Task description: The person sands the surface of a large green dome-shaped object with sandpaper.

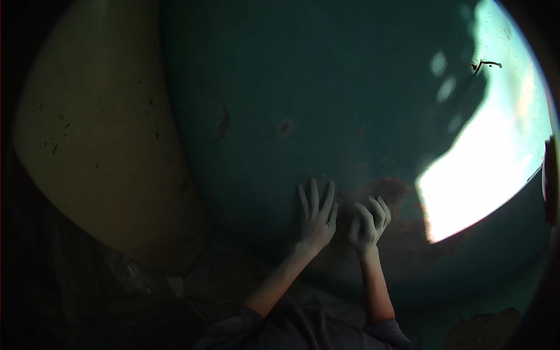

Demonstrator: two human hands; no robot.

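My left hand (318, 219), greyish with dust, lies with its fingers spread over a dark rounded shape (324, 185) against the green wall (256, 157). What that shape is, I cannot tell. Just to the right, my right hand (370, 224) is loosely bent, fingertips apart and pointing up, with no object showing in it. Behind it is a worn brownish patch (391, 189) where the green paint has come off. Both forearms reach up from dark sleeves at the bottom of the view.
To the left, a yellowish wall (105, 134) meets the green one at a corner. Bright sunlight (484, 169) falls on the right side, near a small dark hook (487, 64). Below the walls the floor area is dark, with a brownish shape (484, 329) at lower right.
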